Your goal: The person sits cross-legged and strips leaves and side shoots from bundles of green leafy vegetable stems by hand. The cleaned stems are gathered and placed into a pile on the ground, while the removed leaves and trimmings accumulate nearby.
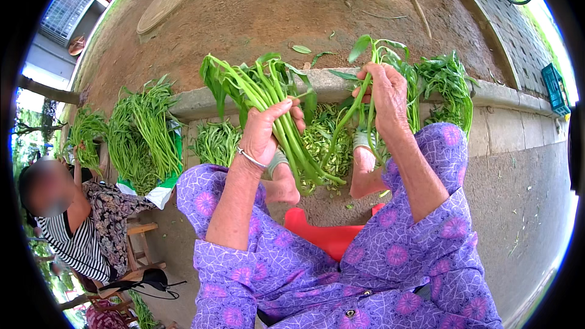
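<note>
My left hand [267, 130] is wrapped around a bunch of leafy green stems [260, 89] that look like water spinach. Their leaves point away from me and the cut ends hang down towards my feet. In my right hand [386, 93] are a few more green stems [340, 132], pinched between thumb and fingers. Leaves stick up above that hand. Below and between both hands, a heap of short stem pieces [327, 146] covers the ground between my feet.
Leafy piles lie along the concrete curb [196, 103]: a large one [146, 132] on a green-and-white sack [171, 183], another [450, 87] at right. A seated person [91, 219] is at left. Beneath me is a red stool [320, 233]. A teal crate [554, 89] stands far right.
</note>
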The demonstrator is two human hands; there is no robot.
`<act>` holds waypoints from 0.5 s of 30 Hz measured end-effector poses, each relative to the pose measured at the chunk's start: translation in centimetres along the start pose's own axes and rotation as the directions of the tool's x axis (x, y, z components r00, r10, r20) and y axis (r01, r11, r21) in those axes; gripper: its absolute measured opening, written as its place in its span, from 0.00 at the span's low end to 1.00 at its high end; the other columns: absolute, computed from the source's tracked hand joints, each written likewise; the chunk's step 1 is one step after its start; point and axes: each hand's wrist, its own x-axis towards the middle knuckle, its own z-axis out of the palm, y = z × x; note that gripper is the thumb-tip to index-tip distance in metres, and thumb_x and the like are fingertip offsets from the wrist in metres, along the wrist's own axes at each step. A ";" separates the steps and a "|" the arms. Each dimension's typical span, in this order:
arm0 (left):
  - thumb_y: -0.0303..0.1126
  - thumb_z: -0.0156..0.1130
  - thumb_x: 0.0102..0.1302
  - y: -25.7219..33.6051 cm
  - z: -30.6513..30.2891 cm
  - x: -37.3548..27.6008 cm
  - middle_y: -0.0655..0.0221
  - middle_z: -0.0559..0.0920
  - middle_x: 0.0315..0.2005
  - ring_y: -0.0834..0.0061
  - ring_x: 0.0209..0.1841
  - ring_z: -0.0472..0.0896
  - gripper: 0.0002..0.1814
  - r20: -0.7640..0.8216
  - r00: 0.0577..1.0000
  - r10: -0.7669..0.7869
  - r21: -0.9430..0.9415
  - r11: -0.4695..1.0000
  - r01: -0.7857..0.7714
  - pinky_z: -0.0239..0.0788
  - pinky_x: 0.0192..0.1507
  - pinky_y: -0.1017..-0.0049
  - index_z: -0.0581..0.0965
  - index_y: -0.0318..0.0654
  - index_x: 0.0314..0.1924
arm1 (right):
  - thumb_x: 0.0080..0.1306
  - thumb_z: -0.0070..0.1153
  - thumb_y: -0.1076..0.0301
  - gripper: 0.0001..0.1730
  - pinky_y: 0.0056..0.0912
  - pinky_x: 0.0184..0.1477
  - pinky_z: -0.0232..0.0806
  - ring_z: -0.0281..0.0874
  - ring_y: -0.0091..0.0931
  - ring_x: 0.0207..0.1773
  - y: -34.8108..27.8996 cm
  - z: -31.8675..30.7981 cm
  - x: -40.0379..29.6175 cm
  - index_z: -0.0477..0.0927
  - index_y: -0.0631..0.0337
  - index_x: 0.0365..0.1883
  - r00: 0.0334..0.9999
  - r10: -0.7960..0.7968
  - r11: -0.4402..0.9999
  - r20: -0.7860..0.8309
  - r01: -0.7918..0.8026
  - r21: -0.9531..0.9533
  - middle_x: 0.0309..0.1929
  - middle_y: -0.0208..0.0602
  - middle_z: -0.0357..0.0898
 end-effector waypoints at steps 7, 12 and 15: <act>0.32 0.60 0.62 -1.0 1.3 0.0 0.66 0.80 0.29 0.72 0.29 0.80 0.13 0.025 1.000 0.013 0.192 0.981 -0.017 0.75 0.34 0.74 0.77 0.31 0.43 | 0.61 0.51 0.68 0.10 0.22 0.19 0.65 0.71 0.19 0.18 1.1 0.9 -0.5 0.74 0.67 0.26 0.991 0.105 0.988 0.077 -0.112 0.102 0.24 0.36 0.76; 0.30 0.60 0.63 -2.2 2.5 0.1 0.66 0.81 0.27 0.75 0.27 0.80 0.09 0.056 0.998 -0.016 0.290 0.957 -0.001 0.74 0.32 0.75 0.78 0.33 0.41 | 0.62 0.51 0.69 0.10 0.22 0.17 0.63 0.70 0.19 0.17 1.5 1.8 -1.4 0.74 0.69 0.29 0.972 0.162 0.984 0.168 -0.172 0.044 0.26 0.38 0.78; 0.29 0.59 0.63 -2.6 3.1 0.2 0.68 0.81 0.28 0.77 0.27 0.79 0.09 0.097 0.995 -0.017 0.364 0.931 -0.019 0.74 0.32 0.76 0.78 0.33 0.42 | 0.62 0.53 0.68 0.10 0.22 0.17 0.63 0.69 0.18 0.17 2.4 1.9 -1.2 0.74 0.68 0.28 0.961 0.188 0.981 0.201 -0.195 0.018 0.24 0.35 0.76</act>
